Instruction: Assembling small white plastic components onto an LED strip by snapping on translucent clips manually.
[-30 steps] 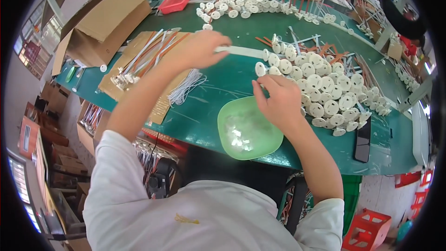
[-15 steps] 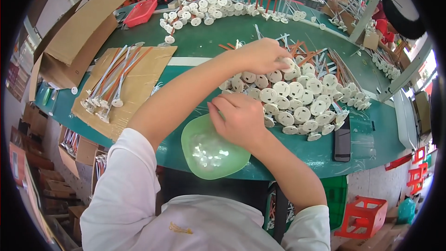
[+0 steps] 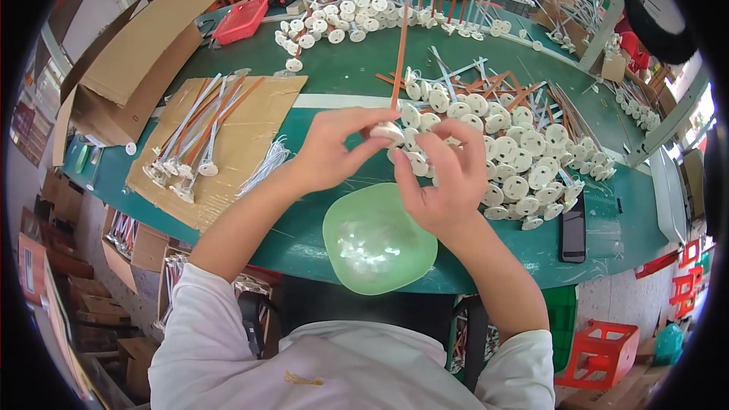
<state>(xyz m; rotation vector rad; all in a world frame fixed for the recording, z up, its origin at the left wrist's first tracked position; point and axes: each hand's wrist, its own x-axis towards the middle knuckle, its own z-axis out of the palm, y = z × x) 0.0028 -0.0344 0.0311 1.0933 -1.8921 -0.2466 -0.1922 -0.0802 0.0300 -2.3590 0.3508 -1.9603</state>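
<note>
My left hand (image 3: 334, 149) is closed on a white round disc (image 3: 388, 134) with a long reddish-brown strip (image 3: 402, 57) standing up from it. The disc is pinched between thumb and fingers, tilted toward my right hand. Close beside it, my right hand (image 3: 449, 176) has its thumb and curled fingers apart, with no object visible between them. Below both hands sits a pale green bowl (image 3: 380, 239) with small shiny clear pieces in it. Just beyond the right hand spreads a pile of similar white discs (image 3: 520, 159) with grey and brown strips.
Several strips with discs lie on a flat cardboard sheet (image 3: 262, 106) at left, near a bundle of thin white strands (image 3: 266, 163). A cardboard box (image 3: 125, 68) stands behind. A dark phone (image 3: 573, 231) lies at the right table edge. Far back are a red basket (image 3: 241, 21) and more discs.
My left hand has come back from the pile with a disc and its strip upright. My right hand has lifted away from the bowl toward that disc, its fingers spreading.
</note>
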